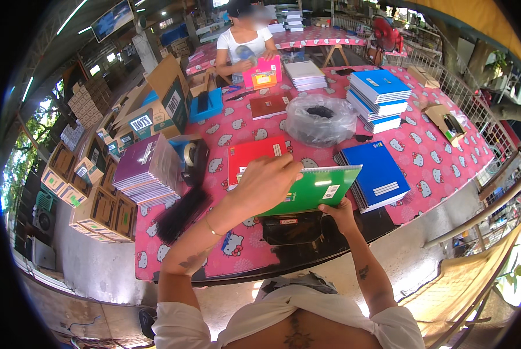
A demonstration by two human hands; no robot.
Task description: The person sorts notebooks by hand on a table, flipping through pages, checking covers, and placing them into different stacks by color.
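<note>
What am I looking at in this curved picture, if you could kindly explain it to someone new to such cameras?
There is no machine here, only a person's bare hands, seen from a fisheye camera worn on the head and looking down; its lens bends straight edges.

The right hand holds a green notebook by its lower edge. The left hand is at its upper edge; whether it grips is unclear.

On the pink patterned tablecloth lie a red notebook, blue notebooks, a stack of purple notebooks and a tape dispenser. Across the table is a co-worker.
</note>
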